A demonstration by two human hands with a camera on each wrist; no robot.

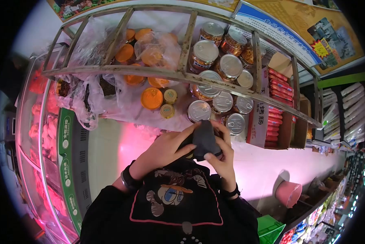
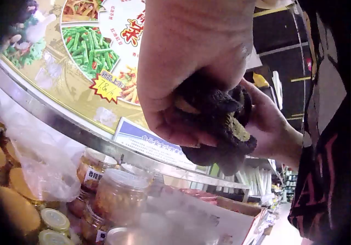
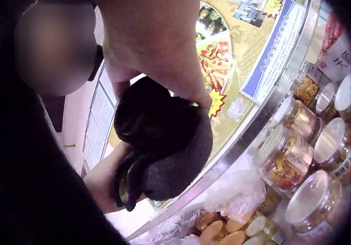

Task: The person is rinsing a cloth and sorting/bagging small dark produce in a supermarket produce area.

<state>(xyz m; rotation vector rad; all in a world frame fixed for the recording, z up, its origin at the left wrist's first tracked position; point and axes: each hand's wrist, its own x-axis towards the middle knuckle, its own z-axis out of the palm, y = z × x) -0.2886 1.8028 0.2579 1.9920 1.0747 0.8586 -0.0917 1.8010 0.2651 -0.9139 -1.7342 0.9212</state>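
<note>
A dark cloth bundle (image 1: 204, 140) is being held up between the left hand (image 1: 166, 148) and the right hand (image 1: 224, 156), in front of a black printed top (image 1: 182, 195). It is being gripped by both: on the near left, fingers are being kept curled round it, while on the right a thumb is being pressed to its lower edge and fingers are being wrapped along its side. From above, a smooth, matte charcoal face is being shown, narrow away from the body and wider toward it. Past the left hand's fingers, thick, fuzzy black edges are being exposed, with a tan patch showing in a fold. Below the right hand, thin black loop-like strips are being seen hanging from a blacker section. What exactly is being held cannot be told.

Beyond both hands, pull-tab jars (image 1: 199, 110) are being displayed; orange-lidded jars (image 1: 152, 98) are being kept beyond the left hand, and a carton of red-wrapped sausages (image 1: 258, 122) to the right hand's far right.
</note>
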